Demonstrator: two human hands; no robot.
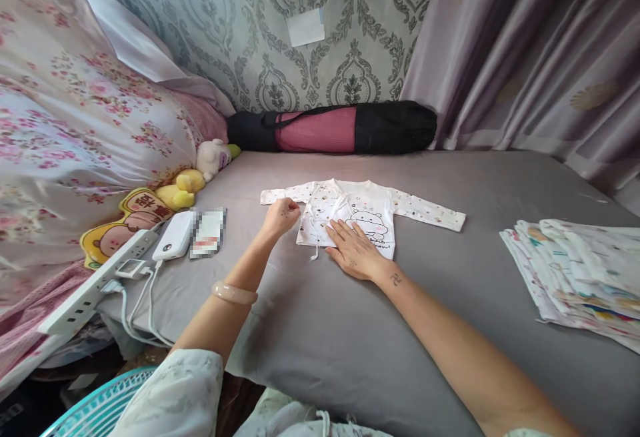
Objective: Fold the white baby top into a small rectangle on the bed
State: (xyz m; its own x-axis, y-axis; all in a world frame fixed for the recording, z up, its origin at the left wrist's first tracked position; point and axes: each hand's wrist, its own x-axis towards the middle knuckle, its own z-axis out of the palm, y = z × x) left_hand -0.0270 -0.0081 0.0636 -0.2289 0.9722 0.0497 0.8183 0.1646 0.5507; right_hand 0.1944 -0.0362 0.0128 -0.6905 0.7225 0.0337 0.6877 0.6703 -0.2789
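Note:
A white baby shirt (370,200) with a cartoon animal print, speckled sleeves and tie strings lies spread out on the grey bed sheet (450,303). My right hand (356,249) rests flat over the lower front of the shirt, fingers stretched and slightly apart. At the shirt's left side, just below the left-hand sleeve, my left hand (283,217) is closed in a pinch at the fabric edge; its fingertips are partly hidden. One tie string (315,250) hangs past the bottom hem.
Folded baby clothes (575,277) are stacked at the right. On the left lie a power strip (95,283) with cables, a white power bank (174,235), a blurred packet (208,233) and plush toys (183,187). A black and pink rolled bag (320,129) lies along the wall.

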